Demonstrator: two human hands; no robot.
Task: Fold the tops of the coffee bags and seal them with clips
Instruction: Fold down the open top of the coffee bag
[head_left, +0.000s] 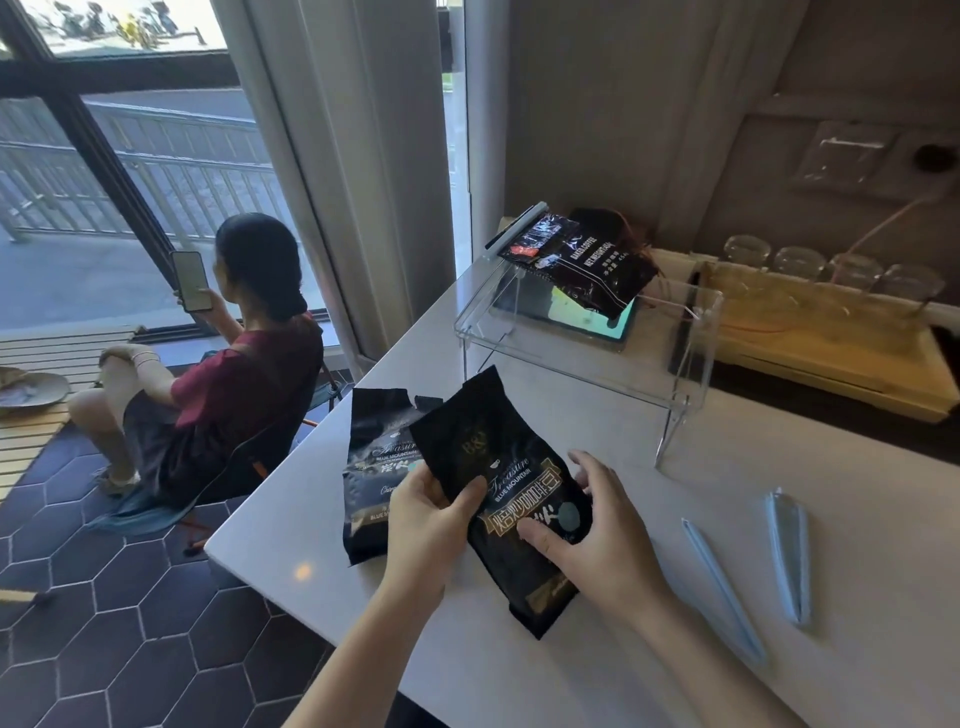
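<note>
We hold the front coffee bag (498, 483) tilted on the white bench (857, 545). Our left hand (426, 514) grips its left edge, and our right hand (597, 540) curls round its right side, thumb on the label. A second coffee bag (374, 467) lies just behind it, and two blue clips (722, 587) rest well to the right.

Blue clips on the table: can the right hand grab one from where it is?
Probably yes. The blue clips lie just right of the right hand with nothing between, but it must let go of the coffee bag first.
</note>
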